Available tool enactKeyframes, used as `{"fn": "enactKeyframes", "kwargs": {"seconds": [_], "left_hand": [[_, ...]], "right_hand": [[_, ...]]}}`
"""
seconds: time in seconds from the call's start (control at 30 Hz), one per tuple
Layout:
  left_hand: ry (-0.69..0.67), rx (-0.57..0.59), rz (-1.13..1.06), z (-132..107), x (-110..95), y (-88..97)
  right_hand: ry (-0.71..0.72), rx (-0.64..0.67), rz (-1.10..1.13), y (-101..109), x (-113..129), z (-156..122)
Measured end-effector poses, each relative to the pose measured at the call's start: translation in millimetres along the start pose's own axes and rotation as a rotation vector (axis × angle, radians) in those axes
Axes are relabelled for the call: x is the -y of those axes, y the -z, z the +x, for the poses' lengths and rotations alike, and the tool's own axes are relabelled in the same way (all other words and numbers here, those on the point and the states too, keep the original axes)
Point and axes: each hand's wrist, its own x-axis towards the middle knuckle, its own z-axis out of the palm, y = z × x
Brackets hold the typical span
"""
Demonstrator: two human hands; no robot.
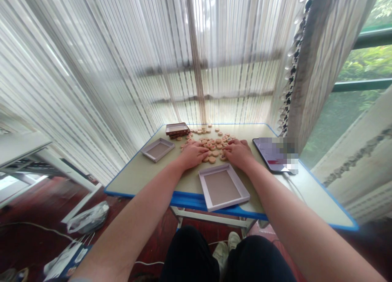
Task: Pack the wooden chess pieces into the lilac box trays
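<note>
Several round wooden game discs lie scattered on a beige table with a blue edge. My left hand rests palm down on the near left part of the pile, fingers stretched over the discs. My right hand lies flat on the near right part, fingers pointing left toward the other hand. Neither hand lifts a disc. An empty shallow box tray sits just in front of my hands at the table's near edge.
A second empty tray lies to the left, a dark wooden box at the back left. A phone lies at the right with a cable. Striped curtains hang behind. A plastic bag and cables lie on the floor.
</note>
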Motion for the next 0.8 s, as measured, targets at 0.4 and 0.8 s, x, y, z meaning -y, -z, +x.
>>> {"fn": "enactKeyframes", "kwargs": {"seconds": [0.4, 0.8], "left_hand": [[0.036, -0.061, -0.041, -1.9, 0.7, 0.3], [0.042, -0.111, -0.027, 0.8, 3.0, -2.0]], "right_hand": [[-0.05, -0.066, 0.063, -2.7, -1.3, 3.6], [0.238, 0.011, 0.199, -3.7, 6.9, -1.1]]}}
